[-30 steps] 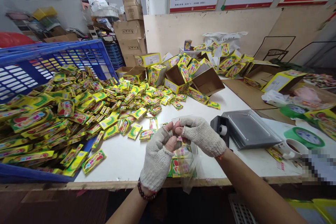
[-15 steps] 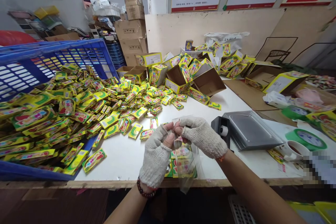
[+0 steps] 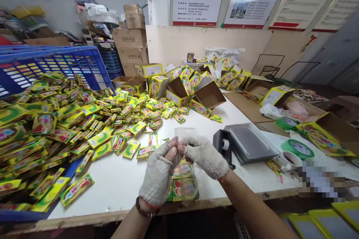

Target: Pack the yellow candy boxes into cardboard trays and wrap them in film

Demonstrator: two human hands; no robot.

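Pinching the mouth of a clear plastic bag (image 3: 185,133), the left hand (image 3: 158,175) and right hand (image 3: 206,157), both in knit fingerless gloves, were nearly closed, almost meeting. The knuckles hid exactly how the fingers gripped. Directly below the hands lay yellow packets (image 3: 185,189), blurred by the film; whether they were inside the bag was impossible to tell. A tape dispenser (image 3: 223,145) stood just right of the right hand.
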